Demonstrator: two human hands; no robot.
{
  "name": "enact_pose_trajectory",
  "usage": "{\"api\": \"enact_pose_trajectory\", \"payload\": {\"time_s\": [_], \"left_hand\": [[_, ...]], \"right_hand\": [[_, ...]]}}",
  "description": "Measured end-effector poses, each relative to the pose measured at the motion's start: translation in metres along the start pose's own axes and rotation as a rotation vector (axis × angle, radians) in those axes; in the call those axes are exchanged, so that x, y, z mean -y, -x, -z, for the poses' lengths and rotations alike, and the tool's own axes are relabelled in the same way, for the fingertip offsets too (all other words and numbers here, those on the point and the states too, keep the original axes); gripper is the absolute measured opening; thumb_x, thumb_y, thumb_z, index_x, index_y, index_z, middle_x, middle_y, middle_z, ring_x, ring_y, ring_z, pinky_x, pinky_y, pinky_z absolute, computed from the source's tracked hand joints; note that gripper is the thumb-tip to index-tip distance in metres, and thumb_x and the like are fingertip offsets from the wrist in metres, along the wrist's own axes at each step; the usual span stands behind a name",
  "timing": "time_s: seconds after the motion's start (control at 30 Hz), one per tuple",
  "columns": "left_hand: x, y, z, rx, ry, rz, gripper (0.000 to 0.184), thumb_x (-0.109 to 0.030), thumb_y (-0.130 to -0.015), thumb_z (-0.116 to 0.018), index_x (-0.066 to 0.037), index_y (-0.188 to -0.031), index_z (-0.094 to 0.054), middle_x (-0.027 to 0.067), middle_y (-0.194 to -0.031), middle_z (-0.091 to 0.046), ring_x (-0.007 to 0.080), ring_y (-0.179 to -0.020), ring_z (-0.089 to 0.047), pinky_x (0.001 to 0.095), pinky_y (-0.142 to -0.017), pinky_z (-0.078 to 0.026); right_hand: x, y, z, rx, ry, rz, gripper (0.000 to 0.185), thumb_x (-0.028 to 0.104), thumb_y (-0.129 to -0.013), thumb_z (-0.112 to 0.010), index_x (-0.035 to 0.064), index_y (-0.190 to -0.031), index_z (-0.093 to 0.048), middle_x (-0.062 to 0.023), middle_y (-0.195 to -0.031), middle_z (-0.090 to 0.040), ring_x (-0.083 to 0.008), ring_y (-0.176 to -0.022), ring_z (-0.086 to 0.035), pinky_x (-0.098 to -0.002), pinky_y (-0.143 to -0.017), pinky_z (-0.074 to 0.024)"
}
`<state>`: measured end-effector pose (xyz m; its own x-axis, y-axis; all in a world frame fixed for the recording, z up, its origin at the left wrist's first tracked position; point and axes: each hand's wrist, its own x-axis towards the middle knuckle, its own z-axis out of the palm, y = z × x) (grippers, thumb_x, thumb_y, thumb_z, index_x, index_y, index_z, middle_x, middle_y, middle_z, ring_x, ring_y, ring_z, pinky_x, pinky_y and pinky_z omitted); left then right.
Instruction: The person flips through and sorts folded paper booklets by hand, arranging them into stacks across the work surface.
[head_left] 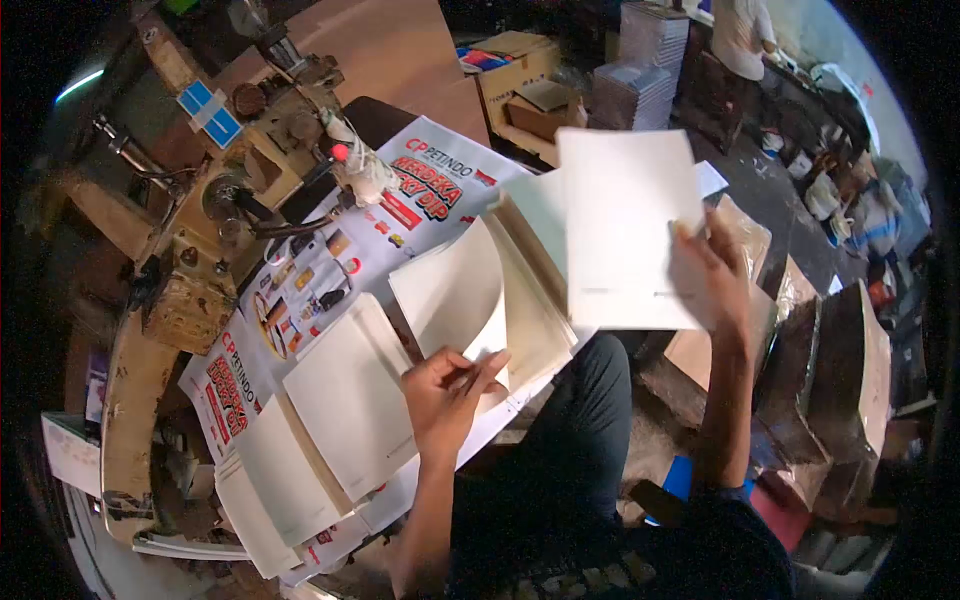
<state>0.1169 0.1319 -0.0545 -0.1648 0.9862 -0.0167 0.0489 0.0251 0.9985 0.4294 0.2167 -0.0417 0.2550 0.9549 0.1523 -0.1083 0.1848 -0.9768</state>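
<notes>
My right hand (722,268) is closed on the right edge of a white sheet of paper (622,215), raised off the table; faint small print runs along its bottom. Whether it is one sheet or several, I cannot tell. My left hand (440,398) pinches the lower corner of another white sheet (455,285), which curls up from the pile under it. Beside that lies a thick paper stack (530,285). To the left, more paper stacks (350,395) overlap in a row, down to the one (250,515) nearest the table's lower left.
A printed poster sheet (420,165) covers the table under the stacks. A worn beige machine (230,200) stands along the left. Wrapped bundles (830,370) stand at the right. Behind are a cardboard box (515,75), stacked piles (640,75) and another person (740,35).
</notes>
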Motion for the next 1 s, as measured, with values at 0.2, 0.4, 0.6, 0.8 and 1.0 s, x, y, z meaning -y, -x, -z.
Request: {"api": "enact_pose_trajectory", "payload": {"time_s": [0.2,0.4,0.6,0.8,1.0], "left_hand": [[-0.009,0.019,0.020,-0.153,0.080,0.022,0.018,-0.005,-0.082,-0.074,0.004,-0.087,-0.059,0.0070,-0.082,-0.066,0.0097,-0.076,-0.063,0.0232,-0.063,-0.051],[-0.028,0.036,0.088,0.026,-0.402,-0.383,0.039,-0.023,-0.075,-0.081,-0.002,-0.099,-0.059,0.0097,-0.101,-0.062,0.0206,-0.089,-0.063,0.0321,-0.076,-0.051],[-0.014,0.043,0.124,0.036,-0.770,0.018,0.049,-0.032,-0.062,-0.087,-0.008,-0.095,-0.059,0.0093,-0.099,-0.056,0.0288,-0.097,-0.058,0.0403,-0.084,-0.048],[-0.007,0.051,0.134,0.044,-0.821,-0.283,0.043,-0.034,-0.069,-0.083,-0.005,-0.091,-0.061,0.0100,-0.100,-0.057,0.0281,-0.092,-0.062,0.0397,-0.079,-0.051],[0.007,0.059,0.165,0.069,-0.417,-0.128,0.031,-0.024,-0.079,-0.078,0.001,-0.084,-0.060,0.0106,-0.090,-0.062,0.0180,-0.084,-0.066,0.0318,-0.072,-0.057]], "right_hand": [[-0.043,0.005,-0.063,0.235,0.197,-0.025,0.049,0.013,-0.093,-0.062,-0.0032,-0.135,-0.043,-0.0047,-0.107,-0.063,-0.0086,-0.093,-0.055,-0.0222,-0.082,-0.0433],[-0.075,0.029,-0.121,0.503,0.218,-0.116,0.055,0.012,-0.094,-0.056,-0.0018,-0.143,-0.035,-0.0135,-0.133,-0.052,-0.0184,-0.119,-0.050,-0.0287,-0.102,-0.0365],[-0.041,0.025,-0.134,0.240,0.276,-0.470,0.052,0.019,-0.091,-0.063,0.0003,-0.137,-0.047,-0.0127,-0.128,-0.057,-0.0172,-0.118,-0.051,-0.0279,-0.101,-0.0380],[-0.038,0.030,-0.142,0.667,0.533,0.094,0.051,0.021,-0.081,-0.077,-0.0036,-0.121,-0.056,-0.0084,-0.105,-0.067,-0.0144,-0.091,-0.063,-0.0289,-0.082,-0.0517],[-0.068,0.017,-0.131,0.573,0.368,0.020,0.045,0.011,-0.080,-0.075,-0.0011,-0.120,-0.058,-0.0063,-0.103,-0.067,-0.0132,-0.091,-0.063,-0.0275,-0.082,-0.0530]]}}
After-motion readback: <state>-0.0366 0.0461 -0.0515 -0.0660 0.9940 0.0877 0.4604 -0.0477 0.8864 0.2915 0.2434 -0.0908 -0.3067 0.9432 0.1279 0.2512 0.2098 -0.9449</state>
